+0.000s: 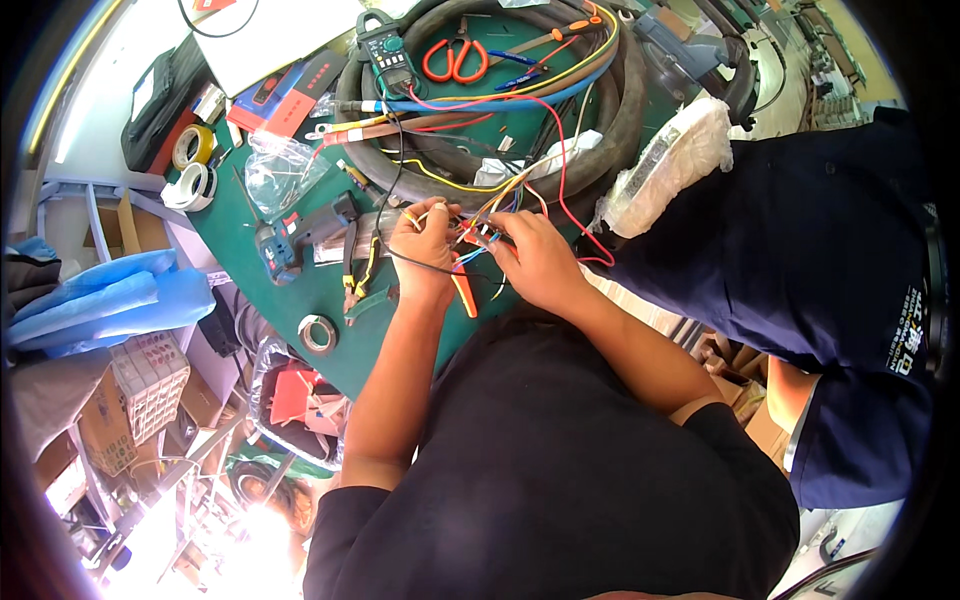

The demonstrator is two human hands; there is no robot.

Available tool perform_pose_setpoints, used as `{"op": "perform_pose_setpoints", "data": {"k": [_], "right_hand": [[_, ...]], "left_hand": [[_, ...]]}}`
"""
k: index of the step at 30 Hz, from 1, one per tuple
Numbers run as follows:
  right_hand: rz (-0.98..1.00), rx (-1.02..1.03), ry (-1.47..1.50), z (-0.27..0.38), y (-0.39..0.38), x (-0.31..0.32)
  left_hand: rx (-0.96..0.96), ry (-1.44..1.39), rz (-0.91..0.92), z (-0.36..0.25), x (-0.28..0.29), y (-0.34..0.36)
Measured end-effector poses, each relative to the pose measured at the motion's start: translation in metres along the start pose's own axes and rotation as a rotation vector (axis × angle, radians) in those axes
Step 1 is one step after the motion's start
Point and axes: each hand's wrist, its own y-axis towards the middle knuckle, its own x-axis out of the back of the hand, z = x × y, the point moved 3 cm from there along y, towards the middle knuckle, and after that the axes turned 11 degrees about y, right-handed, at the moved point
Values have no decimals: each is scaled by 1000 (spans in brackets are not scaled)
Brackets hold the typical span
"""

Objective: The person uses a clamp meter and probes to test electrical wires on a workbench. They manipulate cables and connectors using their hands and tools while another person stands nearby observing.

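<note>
My left hand is closed in a pinch on thin wire, thumb on top. Close by on the right, my right hand has its fingers bent round a bundle of thin coloured wires. The bundle fans out from a thick black cable coiled on the green table. Between my hands lies an orange-handled tool, its upper part hidden under wires. A black test lead crosses my left hand, and a red lead loops past my right hand. The exact wire tips in my fingers are too small to make out.
On the green table lie a cordless drill, yellow-black cutters, tape rolls, a clamp meter and red-handled scissors. A person in dark clothes stands close at right, beside a plastic-wrapped piece.
</note>
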Motion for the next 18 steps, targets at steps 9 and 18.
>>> {"op": "perform_pose_setpoints", "data": {"k": [9, 18], "right_hand": [[94, -221, 389, -14, -4, 1], [122, -335, 740, -15, -11, 9]], "left_hand": [[-33, -32, 6, 4, 2, 3], [-71, -13, 45, 1, 1, 3]]}}
